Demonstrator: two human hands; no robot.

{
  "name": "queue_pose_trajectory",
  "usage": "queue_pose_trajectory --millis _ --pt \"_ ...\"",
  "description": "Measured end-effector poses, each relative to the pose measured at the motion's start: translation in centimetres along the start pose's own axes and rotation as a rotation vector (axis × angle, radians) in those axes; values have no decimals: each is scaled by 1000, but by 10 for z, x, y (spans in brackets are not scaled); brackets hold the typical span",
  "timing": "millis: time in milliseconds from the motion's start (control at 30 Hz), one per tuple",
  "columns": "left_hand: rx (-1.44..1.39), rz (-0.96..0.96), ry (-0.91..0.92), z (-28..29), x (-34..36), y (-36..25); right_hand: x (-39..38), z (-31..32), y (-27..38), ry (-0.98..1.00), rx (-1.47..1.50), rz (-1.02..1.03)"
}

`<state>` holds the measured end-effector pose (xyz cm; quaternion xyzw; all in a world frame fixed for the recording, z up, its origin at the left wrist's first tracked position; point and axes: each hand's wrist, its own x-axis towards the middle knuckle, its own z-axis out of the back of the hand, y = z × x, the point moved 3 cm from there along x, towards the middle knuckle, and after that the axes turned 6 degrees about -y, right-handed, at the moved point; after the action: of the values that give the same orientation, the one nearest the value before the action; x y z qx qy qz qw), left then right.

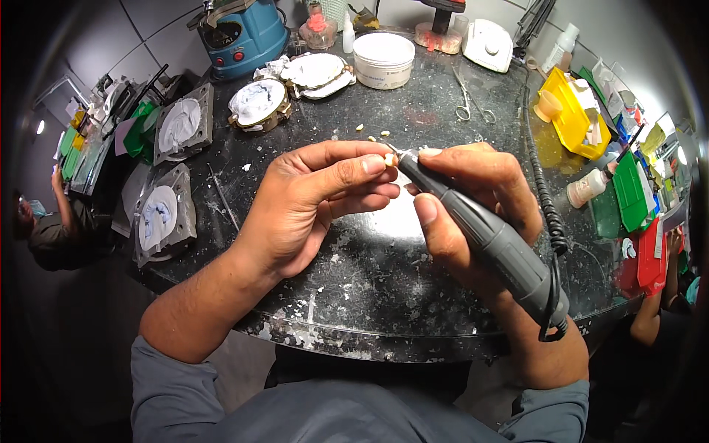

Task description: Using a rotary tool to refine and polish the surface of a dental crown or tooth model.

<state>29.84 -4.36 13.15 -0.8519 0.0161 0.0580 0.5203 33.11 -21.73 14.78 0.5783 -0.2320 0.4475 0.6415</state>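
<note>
My left hand [310, 207] pinches a small cream tooth-shaped piece [389, 159] between thumb and index finger, above the middle of the speckled black bench [317, 310]. My right hand [484, 199] is closed around a dark grey rotary handpiece [495, 247], held slanting with its thin tip at the piece; whether they touch I cannot tell. Its coiled cord [548, 214] runs along the right. Several small cream pieces [373, 138] lie just beyond my fingers. A thin metal tool [223, 196] lies left of my left hand.
Plaster-filled metal flasks [179, 118] line the left and back. A blue machine [240, 40], white tub [384, 70] and scissors [464, 103] stand or lie at the back. Coloured trays [580, 114] and a bottle [587, 188] crowd the right. Other people [52, 229] work at both sides.
</note>
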Motion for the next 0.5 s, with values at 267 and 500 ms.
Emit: queue_pose_trajectory --millis 267,500 --pt "-46 2 -10 0 2 5 0 -3 0 17 101 -49" --pt "-99 37 -1 2 2 5 2 -2 0 -69 104 3"
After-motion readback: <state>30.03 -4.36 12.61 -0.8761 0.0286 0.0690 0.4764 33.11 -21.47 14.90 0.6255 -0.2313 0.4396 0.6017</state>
